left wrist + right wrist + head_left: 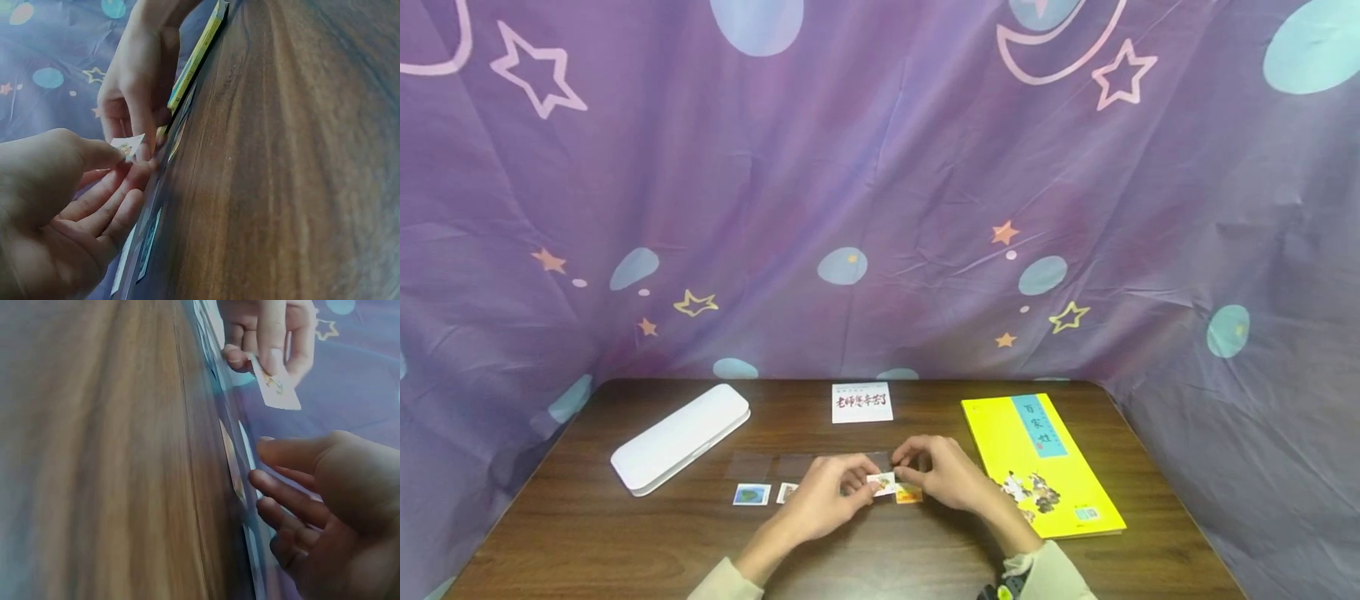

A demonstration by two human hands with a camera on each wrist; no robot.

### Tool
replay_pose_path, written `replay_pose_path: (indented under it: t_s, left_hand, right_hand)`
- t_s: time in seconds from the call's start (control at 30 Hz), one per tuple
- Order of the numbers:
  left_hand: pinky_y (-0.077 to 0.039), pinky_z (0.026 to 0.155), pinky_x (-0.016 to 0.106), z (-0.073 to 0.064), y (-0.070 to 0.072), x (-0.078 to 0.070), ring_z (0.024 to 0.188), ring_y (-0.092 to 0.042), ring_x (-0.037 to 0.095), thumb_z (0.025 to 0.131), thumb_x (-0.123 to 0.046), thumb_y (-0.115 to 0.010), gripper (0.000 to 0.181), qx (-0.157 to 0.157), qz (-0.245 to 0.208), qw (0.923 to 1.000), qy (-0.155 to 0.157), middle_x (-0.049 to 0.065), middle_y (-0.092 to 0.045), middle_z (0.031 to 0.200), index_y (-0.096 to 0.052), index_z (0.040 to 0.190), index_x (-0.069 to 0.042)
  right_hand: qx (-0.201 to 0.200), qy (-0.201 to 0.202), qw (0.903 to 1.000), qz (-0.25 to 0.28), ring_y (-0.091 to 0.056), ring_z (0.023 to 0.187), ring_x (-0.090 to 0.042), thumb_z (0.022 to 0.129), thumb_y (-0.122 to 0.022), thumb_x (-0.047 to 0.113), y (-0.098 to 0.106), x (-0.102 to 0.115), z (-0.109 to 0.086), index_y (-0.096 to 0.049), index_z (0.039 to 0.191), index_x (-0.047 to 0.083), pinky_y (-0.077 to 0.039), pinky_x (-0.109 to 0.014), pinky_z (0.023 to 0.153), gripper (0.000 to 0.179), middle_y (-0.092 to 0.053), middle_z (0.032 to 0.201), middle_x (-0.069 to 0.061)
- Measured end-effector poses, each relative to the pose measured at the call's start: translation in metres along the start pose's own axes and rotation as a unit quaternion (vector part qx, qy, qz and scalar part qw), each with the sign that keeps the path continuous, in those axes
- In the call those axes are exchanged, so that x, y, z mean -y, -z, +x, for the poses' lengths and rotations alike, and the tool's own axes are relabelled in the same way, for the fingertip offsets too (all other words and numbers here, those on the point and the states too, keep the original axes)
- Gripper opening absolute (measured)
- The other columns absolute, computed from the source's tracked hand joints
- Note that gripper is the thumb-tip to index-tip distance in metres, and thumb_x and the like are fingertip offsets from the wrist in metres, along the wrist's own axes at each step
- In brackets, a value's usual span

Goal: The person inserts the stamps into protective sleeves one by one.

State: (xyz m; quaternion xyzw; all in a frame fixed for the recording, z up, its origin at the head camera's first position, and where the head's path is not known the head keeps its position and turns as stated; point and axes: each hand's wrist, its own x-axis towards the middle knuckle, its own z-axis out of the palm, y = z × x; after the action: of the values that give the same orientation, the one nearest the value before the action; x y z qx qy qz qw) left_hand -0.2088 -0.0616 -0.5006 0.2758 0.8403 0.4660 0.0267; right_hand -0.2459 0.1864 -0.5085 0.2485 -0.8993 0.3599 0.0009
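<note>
My left hand [835, 496] pinches a small stamp-like picture card [277, 389] between thumb and forefinger, held above the table; it is white with a coloured print. Just to the right is my right hand [943, 473], its fingers loosely bent and thumb apart from the forefinger, close over the far strip of clear plastic. An orange picture card [908, 494] lies below the right fingertips. To the left lie a blue-green picture card [751, 494] and another small card [786, 492], partly hidden by the left hand. Clear plastic pieces [752, 465] lie behind the cards.
A white case [681, 437] lies at the left of the brown wooden table [647, 546]. At the back is a white card with red writing [862, 402]. A yellow book [1045, 467] lies at the right, beside the right forearm. Purple cloth hangs behind.
</note>
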Motion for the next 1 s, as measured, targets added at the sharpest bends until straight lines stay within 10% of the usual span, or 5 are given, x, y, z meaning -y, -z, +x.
replay_pose_path:
  t_s: [0.5, 1.0]
  left_hand:
    - [-0.065, 0.071, 0.028, -0.001, 0.006, 0.006, 0.078, -0.080, 0.016, 0.100, -0.015, -0.079, 0.022, -0.021, -0.104, 0.9942, 0.017, 0.011, -0.082, 0.095, -0.072, 0.119, -0.007]
    - [-0.064, 0.077, 0.023, 0.001, 0.009, 0.007, 0.081, -0.081, 0.016, 0.100, -0.017, -0.078, 0.022, -0.033, -0.109, 0.9933, 0.021, 0.009, -0.082, 0.098, -0.072, 0.120, -0.008]
  right_hand:
    - [-0.030, 0.014, 0.9994, -0.013, -0.061, 0.081, -0.013, 0.072, -0.084, -0.009, -0.021, 0.003, 0.030, -0.082, 0.101, 0.012, -0.051, -0.022, 0.073, 0.035, -0.070, 0.090, 0.000]
    - [-0.033, -0.001, 0.9987, 0.038, -0.064, 0.078, -0.007, 0.093, -0.081, 0.005, -0.020, -0.002, 0.028, -0.076, 0.097, 0.016, -0.053, -0.022, 0.072, 0.013, -0.074, 0.089, 0.004]
